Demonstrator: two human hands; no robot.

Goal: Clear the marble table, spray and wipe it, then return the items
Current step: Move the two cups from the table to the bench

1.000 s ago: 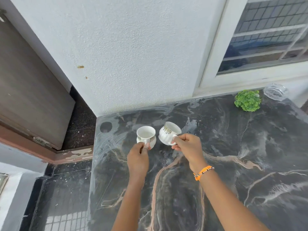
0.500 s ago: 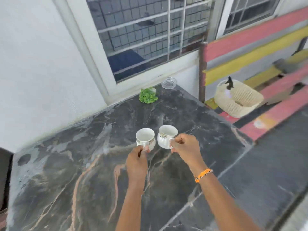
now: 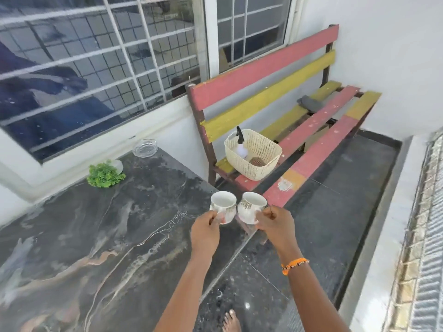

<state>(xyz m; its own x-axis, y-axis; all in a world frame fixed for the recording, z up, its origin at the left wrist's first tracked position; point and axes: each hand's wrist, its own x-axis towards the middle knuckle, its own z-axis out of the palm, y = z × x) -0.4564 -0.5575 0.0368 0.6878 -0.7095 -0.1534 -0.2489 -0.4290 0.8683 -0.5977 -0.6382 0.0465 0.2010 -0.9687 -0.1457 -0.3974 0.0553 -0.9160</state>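
Here the step in hand looks like clearing: two small white ceramic cups with gold patterned bands are lifted off the dark veined marble surface (image 3: 100, 236) and held over its right edge, facing the red and yellow slatted wooden bench (image 3: 318, 121). The left hand (image 3: 205, 232) is closed on the left cup (image 3: 223, 209), pinching it at its near side, and the right hand (image 3: 275, 226) is closed on the right cup (image 3: 251, 207) in the same way. The two cups sit just beside each other, almost touching, both roughly upright with open mouths up.

To do this well, I would keep the cups apart so the rims do not knock, hold them level, and set them down one at a time on a wide slat, since the gaps between slats could tip a small base. A bare stretch of slat near the cream woven plastic basket (image 3: 263, 161), which holds a spray bottle with a black nozzle (image 3: 240, 144), seems a fair spot.

Two things remain at the far side of the surface, well apart from both hands: a small green leafy plant (image 3: 104, 174) to the far left, and a clear glass dish (image 3: 144, 147) beyond it near the window.
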